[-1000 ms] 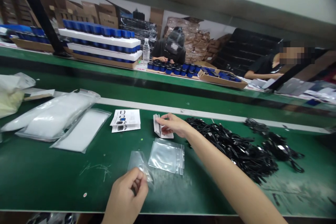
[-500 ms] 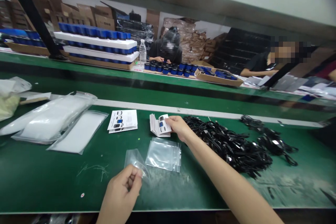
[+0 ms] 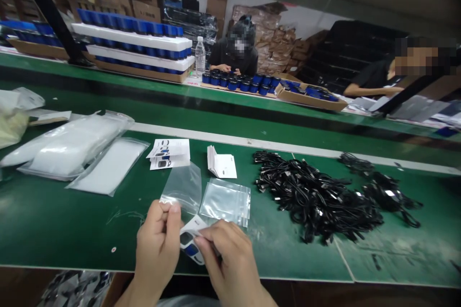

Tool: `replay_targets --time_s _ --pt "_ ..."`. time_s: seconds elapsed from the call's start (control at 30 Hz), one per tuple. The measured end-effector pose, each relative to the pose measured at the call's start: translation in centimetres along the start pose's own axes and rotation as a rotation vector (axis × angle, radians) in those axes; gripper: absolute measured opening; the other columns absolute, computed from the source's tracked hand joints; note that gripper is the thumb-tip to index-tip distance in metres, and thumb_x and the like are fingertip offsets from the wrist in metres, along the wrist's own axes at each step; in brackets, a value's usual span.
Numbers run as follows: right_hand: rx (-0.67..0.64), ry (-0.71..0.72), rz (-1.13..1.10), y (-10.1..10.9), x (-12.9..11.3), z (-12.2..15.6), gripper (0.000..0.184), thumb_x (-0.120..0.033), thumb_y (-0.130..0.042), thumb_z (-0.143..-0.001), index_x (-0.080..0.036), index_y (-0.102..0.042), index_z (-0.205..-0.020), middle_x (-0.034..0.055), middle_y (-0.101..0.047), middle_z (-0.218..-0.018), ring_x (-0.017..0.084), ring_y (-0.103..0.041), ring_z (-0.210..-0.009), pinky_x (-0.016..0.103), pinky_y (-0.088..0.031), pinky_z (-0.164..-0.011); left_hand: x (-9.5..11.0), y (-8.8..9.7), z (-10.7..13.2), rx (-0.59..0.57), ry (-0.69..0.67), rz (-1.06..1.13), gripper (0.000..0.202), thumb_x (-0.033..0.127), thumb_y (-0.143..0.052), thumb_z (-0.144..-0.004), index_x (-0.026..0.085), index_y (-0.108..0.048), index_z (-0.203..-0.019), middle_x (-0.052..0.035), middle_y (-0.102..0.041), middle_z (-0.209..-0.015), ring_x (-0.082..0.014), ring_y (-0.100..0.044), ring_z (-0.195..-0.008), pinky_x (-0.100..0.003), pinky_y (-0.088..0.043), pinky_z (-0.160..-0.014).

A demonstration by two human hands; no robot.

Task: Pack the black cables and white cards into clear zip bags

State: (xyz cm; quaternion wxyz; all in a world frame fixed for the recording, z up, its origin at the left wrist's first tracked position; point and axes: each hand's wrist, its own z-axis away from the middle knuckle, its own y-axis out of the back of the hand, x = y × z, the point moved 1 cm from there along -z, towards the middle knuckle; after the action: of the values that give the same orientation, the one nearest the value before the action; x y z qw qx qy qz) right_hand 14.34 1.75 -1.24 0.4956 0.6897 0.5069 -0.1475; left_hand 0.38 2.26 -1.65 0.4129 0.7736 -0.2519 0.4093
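Both hands sit low over the green workbench, black cables heaped beyond my right fingers. My left hand pinches a clear zip bag; my right hand pinches a folded printed card just below it.

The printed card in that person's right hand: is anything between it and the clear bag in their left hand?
Nothing visible: the printed card in the right hand sits just below the clear plastic bag in the left hand.
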Motion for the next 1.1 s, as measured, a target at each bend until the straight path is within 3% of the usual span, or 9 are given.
replay_targets --time_s 0.07,0.17,0.23,0.33,0.47,0.53,0.63,0.83,1.1 --pt "0.088 -0.037 -0.056 -0.4 -0.1 0.0 0.008 -0.017 -0.057 -0.084 -0.021 -0.062 -0.089 0.0015 -0.063 -0.073 0.016 -0.057 -0.066 0.027 -0.043 -0.064 -0.1 0.0 -0.1 0.081 -0.033 -0.045 0.019 0.028 -0.046 -0.086 0.022 -0.046 -0.068 0.0081 -0.047 -0.048 -0.0088 -0.047 -0.043 -0.018 -0.039 -0.044" --pt "0.187 -0.280 -0.276 -1.1 -0.2 0.4 0.048 -0.021 -0.073 -0.069 -0.023 -0.053 -0.113 0.0040 -0.062 -0.094 0.019 -0.059 -0.082 0.030 -0.047 -0.074 -0.2 0.1 -0.6 0.162 -0.051 -0.064 0.014 0.025 -0.046 -0.085 0.022 -0.048 -0.071 0.0059 -0.052 -0.056 -0.0098 -0.052 -0.052 -0.017 -0.042 -0.052" --pt "0.097 -0.518 -0.522 -1.9 -0.1 0.8 0.061 -0.023 -0.078 -0.061 -0.021 -0.051 -0.116 0.0050 -0.063 -0.098 0.019 -0.061 -0.081 0.030 -0.049 -0.073 -0.1 0.3 -1.0 0.202 -0.066 -0.075 0.012 0.024 -0.046 -0.084 0.022 -0.048 -0.072 0.0048 -0.053 -0.060 -0.0103 -0.054 -0.057 -0.018 -0.043 -0.057" --pt "-0.130 -0.742 -0.795 -3.0 0.0 1.3 0.029 -0.029 -0.074 -0.066 -0.015 -0.062 -0.088 0.0015 -0.064 -0.072 0.015 -0.059 -0.061 0.026 -0.048 -0.058 0.0 0.3 -1.2 0.233 -0.073 -0.097 0.013 0.023 -0.046 -0.084 0.022 -0.047 -0.072 0.0047 -0.053 -0.060 -0.0106 -0.054 -0.059 -0.018 -0.042 -0.058" --pt "-0.144 -0.812 -0.807 -3.5 0.4 1.6 0.020 -0.032 -0.068 -0.071 -0.015 -0.059 -0.066 -0.0001 -0.059 -0.057 0.013 -0.056 -0.052 0.024 -0.045 -0.052 0.3 0.1 -1.0 0.233 -0.073 -0.119 0.013 0.023 -0.045 -0.085 0.022 -0.046 -0.072 0.0050 -0.053 -0.058 -0.0108 -0.055 -0.058 -0.018 -0.043 -0.059" --pt "-0.120 -0.746 -0.678 -3.3 0.6 1.7 0.019 -0.027 -0.064 -0.073 -0.016 -0.055 -0.060 -0.0016 -0.055 -0.053 0.012 -0.053 -0.049 0.023 -0.042 -0.049 0.3 0.0 -1.0 0.203 -0.071 -0.132 0.014 0.024 -0.045 -0.085 0.023 -0.046 -0.071 0.0065 -0.051 -0.053 -0.0102 -0.053 -0.052 -0.017 -0.042 -0.054" --pt "0.040 -0.401 -0.370 -2.2 0.6 1.5 0.020 -0.016 -0.057 -0.076 -0.017 -0.053 -0.056 -0.0019 -0.051 -0.053 0.011 -0.050 -0.049 0.022 -0.038 -0.048 0.3 0.2 -1.1 0.142 -0.067 -0.158 0.016 0.026 -0.045 -0.085 0.023 -0.046 -0.069 0.0096 -0.045 -0.043 -0.0088 -0.047 -0.039 -0.017 -0.039 -0.044" --pt "0.264 0.216 -0.053 0.3 0.2 0.5 0.019 0.000 -0.054 -0.077 -0.013 -0.061 -0.088 0.0045 -0.059 -0.064 0.013 -0.053 -0.055 0.023 -0.041 -0.052 0.6 0.7 -0.6 0.034 -0.113 -0.228 0.018 0.027 -0.047 -0.084 0.023 -0.046 -0.066 0.0101 -0.047 -0.041 -0.0079 -0.045 -0.036 -0.016 -0.037 -0.041" --pt "0.146 0.077 0.187 -0.2 0.9 0.6 0.019 -0.012 -0.046 -0.085 -0.016 -0.059 -0.071 0.0014 -0.055 -0.057 0.014 -0.051 -0.050 0.023 -0.035 -0.048 1.2 -0.1 1.0 -0.073 -0.408 -0.392 0.014 0.020 -0.045 -0.087 0.022 -0.050 -0.074 0.0097 -0.052 -0.042 -0.0082 -0.052 -0.034 -0.017 -0.038 -0.040"
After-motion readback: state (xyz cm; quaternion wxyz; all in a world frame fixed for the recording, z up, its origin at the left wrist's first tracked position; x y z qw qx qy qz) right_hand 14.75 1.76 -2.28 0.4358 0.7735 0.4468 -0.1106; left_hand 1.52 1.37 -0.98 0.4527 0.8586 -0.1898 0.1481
